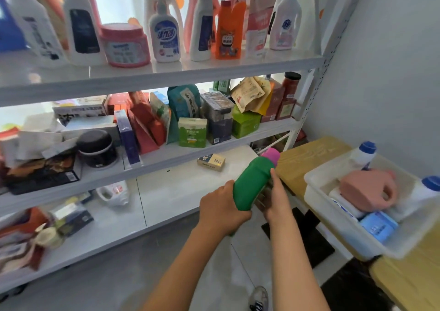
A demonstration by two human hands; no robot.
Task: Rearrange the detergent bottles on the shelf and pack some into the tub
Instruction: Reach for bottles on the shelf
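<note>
A green bottle (253,184) with a pink cap is held tilted in front of the lower shelves. My left hand (221,209) grips its lower end from the left, and my right hand (276,199) holds its right side. The white tub (352,237) stands on a wooden table to the right. Inside it lie a pink jug (366,190), two white bottles with blue caps (363,154) and a blue pack (378,225). Several detergent bottles, among them an orange bottle (228,31) and a pink jar (126,45), stand on the top shelf (166,72).
The middle shelf (190,153) is crowded with boxes, bags and jars. A small box (211,162) and a white jug (114,193) lie on the lower shelf. The wooden table (307,153) stands against the grey wall at right. My shoe (259,298) is on the floor.
</note>
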